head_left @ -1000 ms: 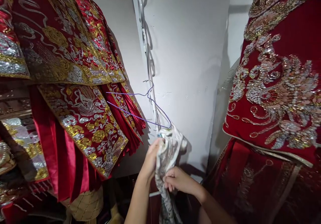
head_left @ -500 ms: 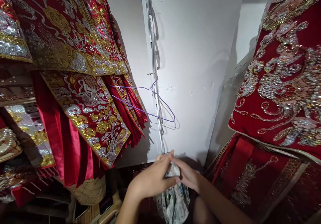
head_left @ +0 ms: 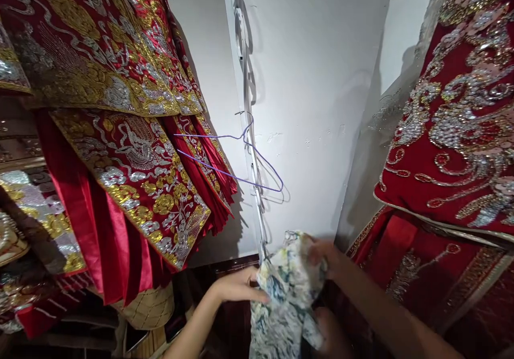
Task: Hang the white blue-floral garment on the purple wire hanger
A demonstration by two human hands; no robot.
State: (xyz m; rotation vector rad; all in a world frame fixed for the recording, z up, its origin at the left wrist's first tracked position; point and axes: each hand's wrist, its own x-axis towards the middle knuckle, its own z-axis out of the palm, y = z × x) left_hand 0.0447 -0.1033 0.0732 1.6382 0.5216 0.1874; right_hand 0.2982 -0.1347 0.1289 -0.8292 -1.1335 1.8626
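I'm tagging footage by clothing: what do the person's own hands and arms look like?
The left hand and right hand are gloveless. The left forearm and right forearm show no sleeve, watch or bracelet. Blur leaves rings on the right hand unclear.

Patterned cloth (head_left: 286, 293), crumpled and hanging.
White with blue-green and yellow blotches, it is limp and wrinkled all over. Its upper part forms a loose bunch between the left hand (head_left: 243, 285) at one edge and the right hand (head_left: 323, 256), set higher, at the other; the rest drops to the bottom of the view, the right side blurred.
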